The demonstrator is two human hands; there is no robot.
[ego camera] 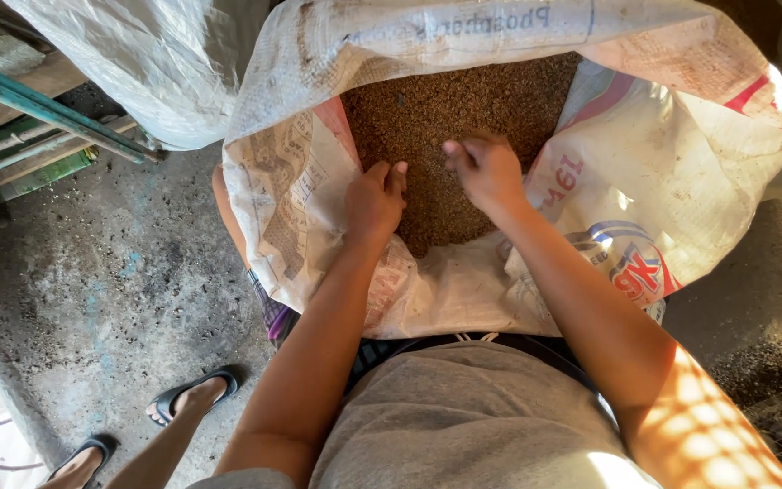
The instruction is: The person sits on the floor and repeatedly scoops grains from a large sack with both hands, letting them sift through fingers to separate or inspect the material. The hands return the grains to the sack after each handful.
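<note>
**Both hands in the open sack**

The big woven sack [644, 181] gapes before me, full of brown grain [445, 118]. My left hand [375, 201] lies loosely curled on the grain; my right hand [486, 172] pinches a few grains between closed fingertips.

A: So the open sack [672, 172] is sitting right in front of the person, with the grain [463, 109] lying inside it.

B: Yep, and both hands are resting in the mouth, left hand [373, 201] beside the right hand [489, 172] (close, not touching). Another sack [165, 63] is leaning behind-left, pipes [38, 109] sitting further left, and someone's sandalled feet [187, 395] are standing lower left on the floor [110, 272].
</note>
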